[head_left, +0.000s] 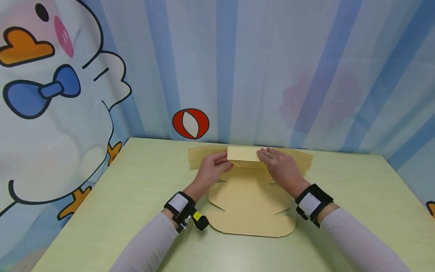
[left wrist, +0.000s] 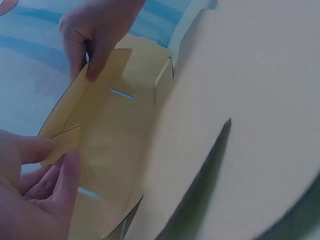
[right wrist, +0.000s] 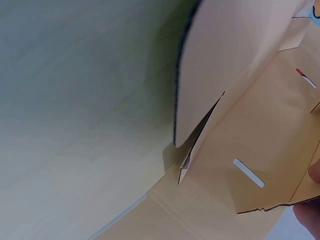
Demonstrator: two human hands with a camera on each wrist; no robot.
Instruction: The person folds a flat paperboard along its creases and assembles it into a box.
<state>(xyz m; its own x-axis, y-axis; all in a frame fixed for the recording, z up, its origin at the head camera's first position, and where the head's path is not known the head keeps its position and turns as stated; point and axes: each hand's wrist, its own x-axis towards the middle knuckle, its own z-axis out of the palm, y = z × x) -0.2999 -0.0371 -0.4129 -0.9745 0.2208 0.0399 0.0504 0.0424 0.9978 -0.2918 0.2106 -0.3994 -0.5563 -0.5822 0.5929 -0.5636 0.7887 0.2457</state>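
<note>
A flat tan cardboard box blank (head_left: 249, 200) lies on the pale green table (head_left: 119, 196). Its far panel is folded upward as a lighter strip (head_left: 242, 153). My left hand (head_left: 227, 161) pinches a small side tab (left wrist: 62, 144) at the strip's left end. My right hand (head_left: 263, 155) pinches the raised wall (left wrist: 107, 67) at its right end, thumb on one side and finger on the other. In the right wrist view only two fingertips (right wrist: 316, 173) show at the edge of a slotted panel (right wrist: 260, 150).
Narrow slots (left wrist: 122, 93) are cut into the panel between the hands. Rounded flaps (head_left: 251, 224) lie flat near the table's front. A curtain with a cartoon duck (head_left: 51, 94) and a red ball (head_left: 190, 123) closes in the back and left.
</note>
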